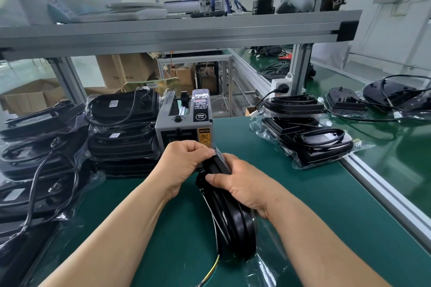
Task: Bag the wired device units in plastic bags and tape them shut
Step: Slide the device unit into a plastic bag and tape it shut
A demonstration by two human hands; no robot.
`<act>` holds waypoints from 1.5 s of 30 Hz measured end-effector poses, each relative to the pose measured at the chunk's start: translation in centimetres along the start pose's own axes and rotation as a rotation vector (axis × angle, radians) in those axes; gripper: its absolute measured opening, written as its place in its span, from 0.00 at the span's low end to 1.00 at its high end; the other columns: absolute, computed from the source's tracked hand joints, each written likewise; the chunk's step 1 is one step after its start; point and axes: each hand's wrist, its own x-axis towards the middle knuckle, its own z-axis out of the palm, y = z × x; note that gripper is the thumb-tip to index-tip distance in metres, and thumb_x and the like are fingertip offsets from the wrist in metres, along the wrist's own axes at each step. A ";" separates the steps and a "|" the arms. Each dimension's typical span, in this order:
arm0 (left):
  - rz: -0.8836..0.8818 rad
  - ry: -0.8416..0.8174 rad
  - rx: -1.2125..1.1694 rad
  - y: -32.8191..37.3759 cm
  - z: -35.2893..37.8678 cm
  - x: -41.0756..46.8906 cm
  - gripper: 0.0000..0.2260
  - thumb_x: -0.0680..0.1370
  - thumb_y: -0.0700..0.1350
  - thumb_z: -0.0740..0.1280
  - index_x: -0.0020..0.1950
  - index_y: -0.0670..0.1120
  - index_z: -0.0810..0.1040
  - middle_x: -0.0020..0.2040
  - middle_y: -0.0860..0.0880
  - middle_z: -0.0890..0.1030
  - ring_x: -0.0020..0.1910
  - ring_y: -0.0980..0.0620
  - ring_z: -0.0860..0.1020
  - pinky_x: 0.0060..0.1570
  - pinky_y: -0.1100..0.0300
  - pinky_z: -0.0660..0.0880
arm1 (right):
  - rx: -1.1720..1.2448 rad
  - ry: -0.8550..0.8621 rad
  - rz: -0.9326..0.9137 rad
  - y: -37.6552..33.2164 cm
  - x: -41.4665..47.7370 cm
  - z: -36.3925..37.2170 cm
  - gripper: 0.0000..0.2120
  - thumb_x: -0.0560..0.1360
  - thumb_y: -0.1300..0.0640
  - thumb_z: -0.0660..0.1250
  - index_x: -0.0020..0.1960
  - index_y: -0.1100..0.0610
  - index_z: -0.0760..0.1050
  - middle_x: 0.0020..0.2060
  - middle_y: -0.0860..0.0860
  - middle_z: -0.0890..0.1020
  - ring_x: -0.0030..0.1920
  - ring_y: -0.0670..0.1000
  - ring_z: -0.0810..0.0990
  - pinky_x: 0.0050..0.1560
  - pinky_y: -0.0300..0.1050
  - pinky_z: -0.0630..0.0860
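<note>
A black wired device unit [229, 219] stands on edge on the green mat [314, 193], inside a clear plastic bag [263, 261] whose loose end trails toward me. My right hand [242, 186] grips the unit's upper edge from the right. My left hand [186, 163] pinches the bag's top fold at the unit's upper end, just in front of the grey tape dispenser [184, 121]. A yellow-green wire [213, 270] runs out from the unit's near end.
Stacks of bagged units [121, 128] fill the left side, with more bagged units [310, 140] at the right. Unbagged units with cables [394, 95] lie on the far right bench. An aluminium rail [382, 184] borders the mat, and a shelf beam [177, 32] runs overhead.
</note>
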 end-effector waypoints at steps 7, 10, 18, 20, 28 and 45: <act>0.089 0.093 0.177 -0.3 0.2 0.2 0.06 0.72 0.42 0.76 0.37 0.46 0.82 0.31 0.52 0.80 0.33 0.56 0.76 0.38 0.60 0.75 | 0.016 -0.002 -0.006 0.1 0.1 -0.1 0.16 0.76 0.53 0.72 0.62 0.48 0.73 0.47 0.49 0.86 0.41 0.45 0.85 0.42 0.38 0.82; 0.038 0.140 0.170 -0.4 0.7 0.2 0.05 0.72 0.44 0.76 0.41 0.46 0.81 0.33 0.53 0.79 0.33 0.56 0.75 0.36 0.63 0.74 | 0.019 0.007 -0.005 0.3 0.2 -0.1 0.16 0.75 0.52 0.72 0.62 0.46 0.73 0.47 0.48 0.86 0.42 0.46 0.85 0.43 0.39 0.82; -0.216 0.215 -0.146 0.0 2.8 0.2 0.06 0.72 0.45 0.75 0.42 0.43 0.83 0.32 0.49 0.83 0.27 0.55 0.79 0.24 0.66 0.73 | -0.123 0.066 0.011 0.2 0.3 -0.1 0.15 0.74 0.48 0.71 0.58 0.43 0.72 0.46 0.44 0.84 0.45 0.44 0.83 0.43 0.38 0.77; -0.216 0.225 -0.143 0.2 3.0 -0.1 0.06 0.72 0.44 0.75 0.43 0.42 0.83 0.33 0.49 0.84 0.27 0.55 0.79 0.24 0.66 0.73 | -0.149 0.079 0.022 0.1 0.2 0.0 0.17 0.73 0.48 0.73 0.58 0.44 0.72 0.47 0.45 0.84 0.47 0.46 0.83 0.48 0.42 0.79; -0.118 0.198 -0.004 1.4 2.8 -1.8 0.09 0.74 0.45 0.75 0.34 0.46 0.82 0.32 0.51 0.83 0.30 0.56 0.77 0.27 0.68 0.73 | -0.257 -0.026 0.137 -3.1 1.4 -1.5 0.15 0.67 0.51 0.78 0.49 0.58 0.83 0.47 0.57 0.86 0.47 0.56 0.85 0.51 0.51 0.82; 0.351 0.229 0.230 1.7 0.1 -6.8 0.16 0.72 0.41 0.75 0.51 0.61 0.78 0.47 0.63 0.78 0.46 0.60 0.77 0.48 0.68 0.73 | 0.150 0.369 -0.263 -1.6 -4.6 -1.0 0.18 0.66 0.57 0.78 0.55 0.46 0.81 0.47 0.43 0.87 0.47 0.45 0.85 0.45 0.36 0.79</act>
